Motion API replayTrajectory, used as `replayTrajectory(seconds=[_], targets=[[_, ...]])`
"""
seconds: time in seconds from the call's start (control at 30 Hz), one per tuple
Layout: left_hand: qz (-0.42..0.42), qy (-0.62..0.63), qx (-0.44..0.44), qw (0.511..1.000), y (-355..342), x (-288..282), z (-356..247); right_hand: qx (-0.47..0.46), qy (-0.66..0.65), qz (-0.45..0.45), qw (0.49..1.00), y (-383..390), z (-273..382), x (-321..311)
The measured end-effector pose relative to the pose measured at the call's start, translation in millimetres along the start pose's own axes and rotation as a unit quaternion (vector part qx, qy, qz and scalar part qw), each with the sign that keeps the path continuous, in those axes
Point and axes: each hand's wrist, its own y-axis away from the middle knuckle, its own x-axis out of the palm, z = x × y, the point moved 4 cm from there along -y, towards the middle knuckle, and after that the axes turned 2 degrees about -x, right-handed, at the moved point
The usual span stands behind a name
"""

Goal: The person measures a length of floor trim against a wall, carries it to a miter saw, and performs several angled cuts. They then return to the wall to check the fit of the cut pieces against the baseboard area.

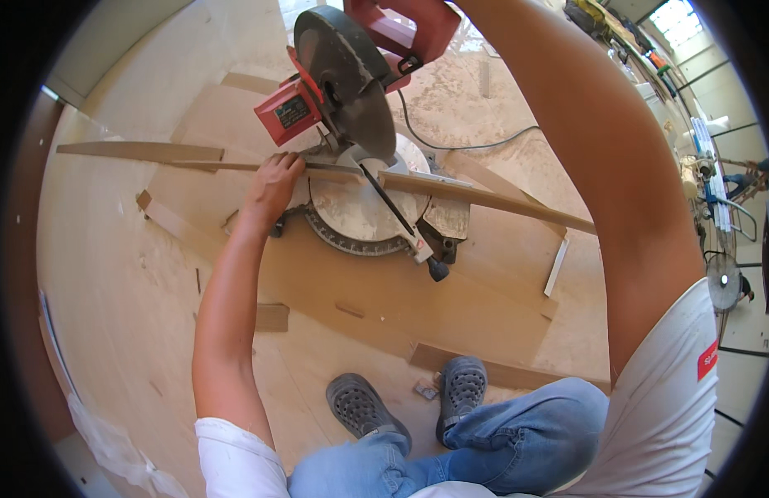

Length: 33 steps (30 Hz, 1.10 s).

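Mitre saw [351, 91], red and black, seen from where I stand, set on a brown sheet [418, 290] on the floor, its circular blade [372, 124] raised clear of the slot [386, 199] in the round base [343, 212]. Wood lies across the base in two narrow lengths: the left length [339, 173] ends just beside the slot, and the right length [492, 200] runs from its other side out past the base. The person's left hand [278, 178] lies over the left length at the left edge of the saw; its grip is closed on the wood, fingers bent over it. The right arm [584, 124] reaches up beside the red handle [413, 33]; the right hand falls beyond view, so I cannot tell its grip. A grey cable [484, 147] trails behind the saw. Nearer the person, a short offcut [272, 317] and a long board [509, 371] lie near the grey clogs [364, 402].
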Motion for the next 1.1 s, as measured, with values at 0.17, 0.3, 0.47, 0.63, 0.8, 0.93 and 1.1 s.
replayTrajectory(seconds=[0.17,0.3,0.47,0.63,0.8,0.93,1.1], targets=[[0.079,-0.041,-0.045,0.995,61.7,-42.5,4.4,-0.044,0.002,-0.124,0.991,38.1,20.6,-16.0],[0.111,-0.048,-0.06,0.991,112.3,-88.5,-28.5,-0.044,0.153,-0.176,0.971,195.8,-34.8,-35.1],[0.264,-0.021,-0.171,0.949,225.0,-133.0,-57.7,0.143,0.098,0.084,0.981,419.6,-176.5,41.7],[0.373,0.104,-0.272,0.881,306.4,-142.3,-85.8,0.287,0.136,0.13,0.939,483.0,-233.6,54.7],[0.475,0.194,-0.329,0.793,313.3,-163.9,-130.8,0.3,-0.014,0.262,0.917,485.7,-235.9,33.4],[0.514,0.196,-0.415,0.725,320.8,-180.2,-158.3,0.326,-0.066,0.328,0.884,501.6,-229.7,15.4],[0.535,0.195,-0.47,0.675,334.8,-198.8,-167.9,0.304,-0.012,0.369,0.878,511.1,-216.5,-7.6]])
